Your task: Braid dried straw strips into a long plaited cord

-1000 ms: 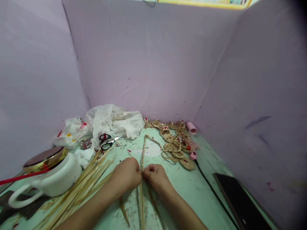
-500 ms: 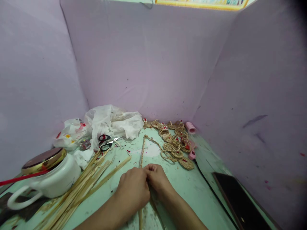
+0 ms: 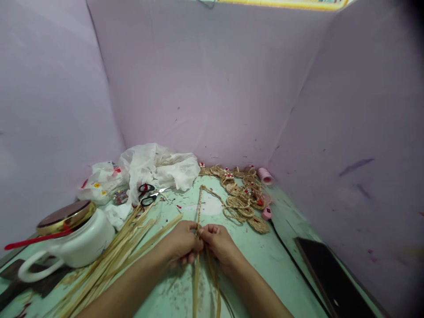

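A thin braided straw cord runs from the coiled pieces at the back and bends down toward me. My left hand pinches it from the left, thumb and fingers at the lower end of the braid. Against it, my right hand is closed on the same spot from the right. Below both hands, loose flat straw strands hang apart toward the table's near edge. The exact crossing of the strands is hidden by my fingertips.
Dry straw strips lie to the left, with black-handled scissors beyond. A white mug carries a gold-rimmed lid. Coiled straw pieces, a pink thread spool, a black cable and a dark phone-like slab are right.
My left hand has rolled back from over the braid, so its fingers and thumb now show. The loose strands have spread apart below. The view has shifted slightly.
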The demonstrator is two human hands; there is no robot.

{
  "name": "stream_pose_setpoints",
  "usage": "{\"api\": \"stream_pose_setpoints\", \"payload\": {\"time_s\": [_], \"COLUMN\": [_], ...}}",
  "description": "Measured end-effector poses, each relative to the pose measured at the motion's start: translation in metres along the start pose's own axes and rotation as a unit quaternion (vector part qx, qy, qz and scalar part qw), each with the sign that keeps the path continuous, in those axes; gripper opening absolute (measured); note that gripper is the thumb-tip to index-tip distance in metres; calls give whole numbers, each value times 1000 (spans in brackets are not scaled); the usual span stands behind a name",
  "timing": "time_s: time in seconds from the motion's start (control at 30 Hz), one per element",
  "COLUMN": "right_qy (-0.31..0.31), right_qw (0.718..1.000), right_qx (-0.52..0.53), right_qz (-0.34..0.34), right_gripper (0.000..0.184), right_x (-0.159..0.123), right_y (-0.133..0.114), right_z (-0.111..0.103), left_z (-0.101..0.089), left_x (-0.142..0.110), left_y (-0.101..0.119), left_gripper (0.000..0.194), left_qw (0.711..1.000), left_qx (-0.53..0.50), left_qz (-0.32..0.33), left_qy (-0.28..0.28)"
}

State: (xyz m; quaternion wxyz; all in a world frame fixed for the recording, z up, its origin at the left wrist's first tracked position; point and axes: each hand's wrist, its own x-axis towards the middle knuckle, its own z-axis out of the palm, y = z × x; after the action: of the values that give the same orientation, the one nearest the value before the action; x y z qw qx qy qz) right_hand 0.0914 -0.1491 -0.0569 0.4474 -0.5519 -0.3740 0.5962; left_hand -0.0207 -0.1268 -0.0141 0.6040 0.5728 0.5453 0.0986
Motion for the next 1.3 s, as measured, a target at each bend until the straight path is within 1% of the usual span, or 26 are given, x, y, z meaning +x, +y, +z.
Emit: {"api": "stream_pose_setpoints", "payload": {"time_s": [0.07, 0.17, 0.2, 0.27, 0.37, 0.43, 0.5, 0.57, 0.6, 0.7, 0.77, 0.87, 0.97, 1.07, 1.13, 1.23, 1.3], "right_qy": [6, 19, 20, 22, 22, 17, 12, 5, -3, -25, -26, -2, 32, 80, 104, 91, 78], "right_qw": [1000, 999, 998, 997, 997, 997, 996, 995, 994, 989, 984, 966, 932, 905, 896, 901, 904], "right_qx": [-13, -47, -55, -64, -62, -56, -57, -74, -85, -117, -144, -221, -320, -397, -423, -420, -417], "right_qz": [-3, -11, -17, -28, -43, -53, -62, -66, -68, -85, -101, -136, -164, -128, -88, -53, -53], "right_gripper": [17, 16, 16, 16, 15, 15, 15, 14, 13, 8, 6, 6, 12, 13, 13, 15, 15], "right_x": [0, 0, 1, 2, 6, 8, 9, 10, 11, 12, 13, 11, 3, -4, -7, -10, -13], "right_y": [0, 0, 0, 1, 6, 9, 11, 11, 11, 12, 14, 15, 7, -4, -9, -13, -14], "right_z": [0, -1, -2, -2, -1, -1, -1, -3, -4, -9, -11, -12, -13, -15, -16, -13, -6], "left_z": [-2, -14, -19, -24, -23, -17, -13, -12, -13, -15, -15, -11, -6, -2, 0, 2, 2], "left_x": [3, 8, 9, 12, 15, 17, 19, 20, 21, 21, 21, 20, 20, 20, 20, 17, 16], "left_y": [-4, -10, -11, -12, -13, -13, -13, -15, -15, -16, -16, -15, -15, -15, -14, -10, -9], "left_gripper": [32, 18, 16, 19, 24, 17, 8, 7, 7, 7, 7, 10, 14, 15, 15, 16, 17], "left_qw": [1000, 999, 999, 999, 999, 996, 998, 999, 999, 999, 998, 997, 993, 991, 991, 992, 994], "left_qx": [-16, 19, 31, 34, -17, -49, -49, -33, -26, -14, -5, 19, 39, 49, 53, 43, 14], "left_qz": [11, 3, 2, -3, 15, 31, 31, 26, 28, 42, 51, 74, 97, 96, 89, 70, 56], "left_qy": [-24, -27, -20, -12, -48, -64, -37, -9, -8, -29, -28, 16, 59, 78, 88, 97, 96]}}
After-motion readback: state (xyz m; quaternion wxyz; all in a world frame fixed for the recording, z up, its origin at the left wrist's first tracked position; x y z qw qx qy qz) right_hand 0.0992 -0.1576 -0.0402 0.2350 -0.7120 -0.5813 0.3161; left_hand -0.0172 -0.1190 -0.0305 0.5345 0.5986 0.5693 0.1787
